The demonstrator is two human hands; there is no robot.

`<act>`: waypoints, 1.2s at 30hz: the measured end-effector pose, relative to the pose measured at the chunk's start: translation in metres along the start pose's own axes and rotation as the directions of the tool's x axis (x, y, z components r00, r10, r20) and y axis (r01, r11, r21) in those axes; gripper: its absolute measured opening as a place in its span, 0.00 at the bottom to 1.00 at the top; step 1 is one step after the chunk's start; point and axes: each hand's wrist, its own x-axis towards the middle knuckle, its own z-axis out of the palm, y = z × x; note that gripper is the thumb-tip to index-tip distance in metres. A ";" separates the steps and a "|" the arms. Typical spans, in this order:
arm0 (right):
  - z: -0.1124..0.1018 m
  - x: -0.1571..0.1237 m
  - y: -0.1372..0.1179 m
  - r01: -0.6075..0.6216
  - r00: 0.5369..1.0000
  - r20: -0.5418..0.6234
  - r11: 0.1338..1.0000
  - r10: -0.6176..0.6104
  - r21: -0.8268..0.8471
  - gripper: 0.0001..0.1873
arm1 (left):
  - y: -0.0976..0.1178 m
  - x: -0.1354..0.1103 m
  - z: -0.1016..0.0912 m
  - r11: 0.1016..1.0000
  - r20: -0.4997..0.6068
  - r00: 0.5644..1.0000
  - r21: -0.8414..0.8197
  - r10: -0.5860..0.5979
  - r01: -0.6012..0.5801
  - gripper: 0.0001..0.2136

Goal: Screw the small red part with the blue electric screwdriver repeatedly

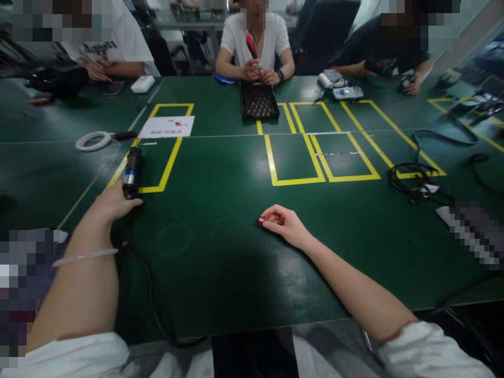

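My left hand (114,202) rests on the green table (220,210) at the left, its fingers wrapped round the rear end of a black corded tool (132,172) that lies pointing away from me. The tool's black cable (151,299) runs back past my forearm to the table's near edge. My right hand (285,223) lies near the table's middle, its fingertips pinched on a small red part (262,220) that touches the surface.
Yellow tape boxes (299,157) mark the tabletop. A black tray (258,101) lies before the person opposite, who holds a red-handled screwdriver (251,45). A white tape roll (93,140) and paper sheet (167,126) lie at left, coiled black cables (413,178) at right. Two more people sit at the far corners.
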 end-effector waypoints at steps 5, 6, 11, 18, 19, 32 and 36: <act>0.001 0.000 -0.001 -0.008 1.000 0.006 1.000 0.008 0.008 0.16 | 0.007 -0.007 -0.004 0.992 0.090 0.996 0.124 -0.015 0.003 0.31; 0.001 0.000 -0.001 -0.007 1.000 0.006 1.000 0.007 0.006 0.16 | 0.009 -0.011 -0.005 0.990 0.091 0.996 0.140 -0.002 -0.010 0.32; 0.002 0.000 -0.002 0.003 1.000 0.006 1.000 -0.003 -0.006 0.17 | 0.030 -0.033 -0.005 0.991 0.047 0.999 0.135 0.016 -0.023 0.33; 0.003 -0.001 -0.001 0.011 1.000 -0.003 1.000 -0.011 -0.001 0.17 | 0.086 -0.080 0.001 0.995 -0.005 0.995 -0.027 0.100 -0.100 0.38; 0.003 -0.001 -0.001 0.012 1.000 -0.006 1.000 -0.012 0.001 0.17 | 0.096 -0.087 0.003 0.994 -0.013 0.995 -0.045 0.104 -0.104 0.38; -0.004 0.001 0.004 0.090 0.972 -0.183 0.952 -0.147 -0.291 0.12 | 0.234 -0.159 0.019 0.908 -0.032 0.920 -0.149 0.391 -0.392 0.38; -0.008 0.000 -0.001 0.087 0.952 -0.227 0.891 -0.206 -0.446 0.08 | 0.256 -0.166 0.026 0.870 -0.064 0.889 -0.184 0.453 -0.457 0.38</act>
